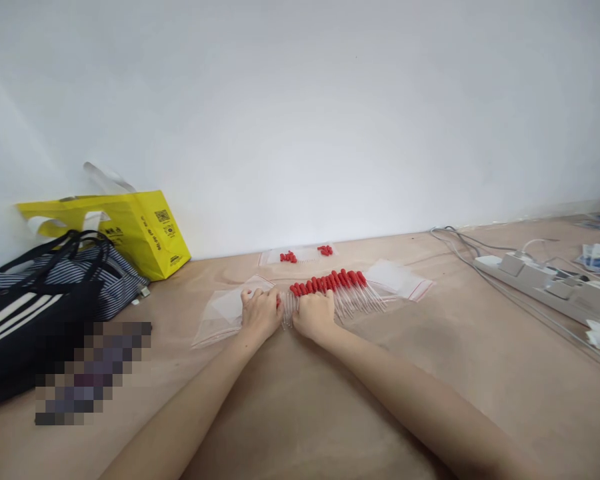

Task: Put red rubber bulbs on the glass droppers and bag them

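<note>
Head view: at far left, a black bag with white stripes point(15, 333) lay before a striped bag point(123, 280) and a yellow bag point(153, 233). On the brown surface point(290, 413), a clear bag point(215, 320) lay partly under the left hand point(261, 312). That hand's grip was curled narrow, red showing by its fingers; whether it held the red piece, could not tell. Between the hands, clear thin tubes point(287, 313). Behind, two red clusters, left point(289, 257) and right point(325, 251), near the wall. Right hand point(314, 315) curled narrow at the near side of the red-topped droppers point(347, 283); held item hidden. Droppers fanned rightward, beside another clear bag point(400, 279). Far right: white power strip point(545, 287), grey cables point(525, 308).
</note>
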